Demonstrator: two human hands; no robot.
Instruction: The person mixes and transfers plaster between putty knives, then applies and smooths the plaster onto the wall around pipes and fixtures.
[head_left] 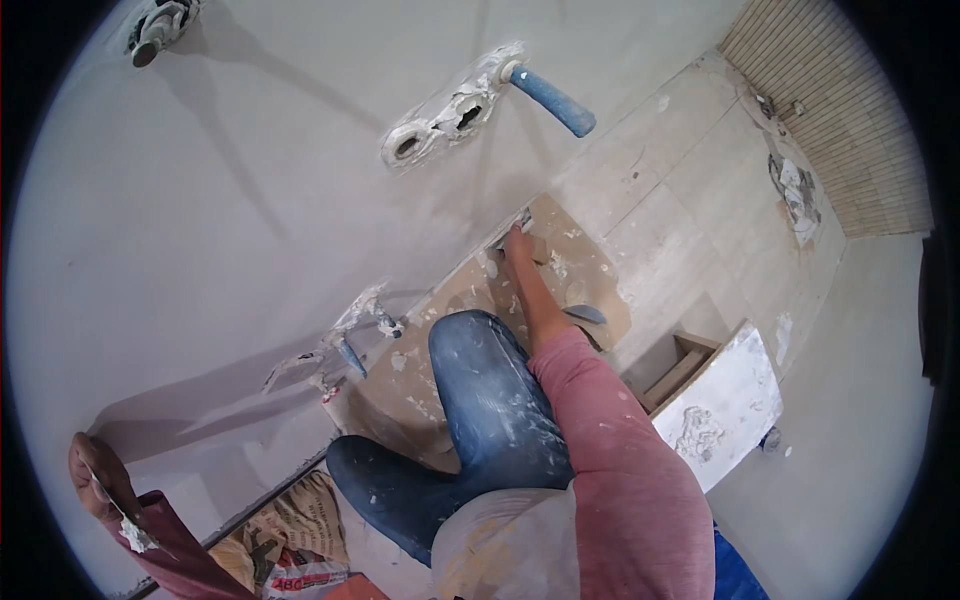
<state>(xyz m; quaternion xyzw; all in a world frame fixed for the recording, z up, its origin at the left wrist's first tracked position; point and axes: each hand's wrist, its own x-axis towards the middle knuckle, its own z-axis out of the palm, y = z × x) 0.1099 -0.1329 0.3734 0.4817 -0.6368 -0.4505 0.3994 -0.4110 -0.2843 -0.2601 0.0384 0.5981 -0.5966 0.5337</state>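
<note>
My right hand (pixel 518 243) reaches down to where the grey plastered wall (pixel 230 220) meets the floor. It grips a small putty knife (pixel 503 232) whose blade touches the wall's bottom edge. My right arm is in a pink sleeve and my knee (pixel 485 380) in plaster-spattered blue jeans is bent beside it. My left hand (pixel 95 470), in a dark red sleeve, is raised at the lower left against the wall. It holds a thin flat blade (pixel 130 530) seen edge-on, with a lump of white plaster on it.
Plaster-flecked cardboard (pixel 575 265) covers the floor by the wall, with a trowel (pixel 585 314) lying on it. A white plaster-smeared board (pixel 725 400) rests on a wooden stand. A blue pipe (pixel 555 100) and open wall boxes (pixel 440 120) protrude from the wall. A printed sack (pixel 300 545) lies below.
</note>
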